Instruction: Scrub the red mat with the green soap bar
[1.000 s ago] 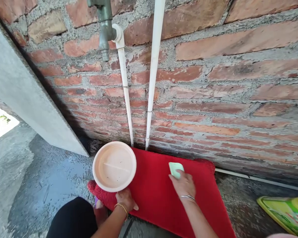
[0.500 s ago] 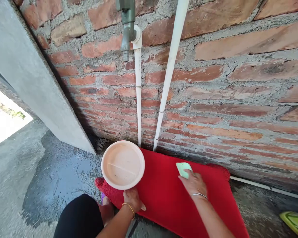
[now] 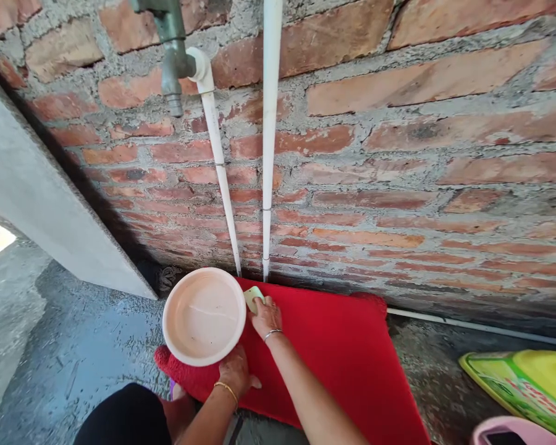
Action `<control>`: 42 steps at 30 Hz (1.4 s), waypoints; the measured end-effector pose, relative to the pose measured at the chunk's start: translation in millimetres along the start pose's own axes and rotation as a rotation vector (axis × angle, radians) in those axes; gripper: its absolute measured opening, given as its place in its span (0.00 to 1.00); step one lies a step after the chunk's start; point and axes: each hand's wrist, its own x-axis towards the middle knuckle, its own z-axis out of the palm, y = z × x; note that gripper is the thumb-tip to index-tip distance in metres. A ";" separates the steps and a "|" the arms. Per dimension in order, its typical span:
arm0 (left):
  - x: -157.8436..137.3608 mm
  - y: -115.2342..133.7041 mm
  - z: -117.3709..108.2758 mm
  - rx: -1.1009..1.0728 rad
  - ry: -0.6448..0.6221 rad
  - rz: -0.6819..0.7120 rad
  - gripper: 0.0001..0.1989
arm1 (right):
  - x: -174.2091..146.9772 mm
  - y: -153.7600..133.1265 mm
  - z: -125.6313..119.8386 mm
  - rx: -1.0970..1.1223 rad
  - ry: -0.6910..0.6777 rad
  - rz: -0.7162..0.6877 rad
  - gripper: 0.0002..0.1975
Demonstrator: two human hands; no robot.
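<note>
A red, towel-like cloth (image 3: 338, 352) lies spread flat in front of me, with a thick fuzzy roll at its near left edge. On its left end stands a round pale pink basin (image 3: 204, 318); a light streak crosses its bottom. My right hand (image 3: 266, 318) is closed round a pale green block (image 3: 253, 299), like a bar of soap or a brush, just right of the basin's rim. My left hand (image 3: 237, 374) rests on the cloth at the basin's near right side, thumb stretched out sideways; the basin's rim hides its fingertips.
A metal tap (image 3: 171, 74) and white pipes (image 3: 269, 142) run down the brick wall (image 3: 375, 161). At the left leans a grey slab (image 3: 65, 198) over wet concrete floor (image 3: 97, 346). A yellow-green detergent bottle (image 3: 519, 383) and a pink container (image 3: 514, 426) sit at the lower right.
My right hand has carried the pale green block left across the red cloth to the basin's edge. The view has turned right, bringing more of the bottle and the pink container into sight.
</note>
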 end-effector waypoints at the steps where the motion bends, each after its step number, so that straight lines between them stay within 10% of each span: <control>1: 1.6 -0.4 -2.2 -0.002 0.010 -0.002 0.49 | 3.5 -3.8 1.2 0.008 -0.017 -0.015 0.17; 12: -7.2 11.9 -19.8 -0.038 -0.003 -0.050 0.40 | -22.0 160.2 -39.1 -0.002 0.205 0.538 0.24; 26: 1.6 7.6 -8.7 -0.135 0.000 -0.083 0.37 | 58.8 -12.7 1.9 0.116 -0.033 -0.156 0.14; 30: -1.3 9.4 -12.8 -0.138 -0.002 -0.086 0.36 | 58.2 9.0 -7.5 0.057 -0.023 -0.140 0.16; 38: -3.4 13.1 -14.8 -0.107 0.016 -0.089 0.36 | 12.0 142.0 -48.6 -0.054 0.147 0.380 0.22; 42: -1.7 12.6 -11.8 -0.119 0.021 -0.097 0.37 | 4.6 136.7 -50.3 -0.059 0.206 0.426 0.22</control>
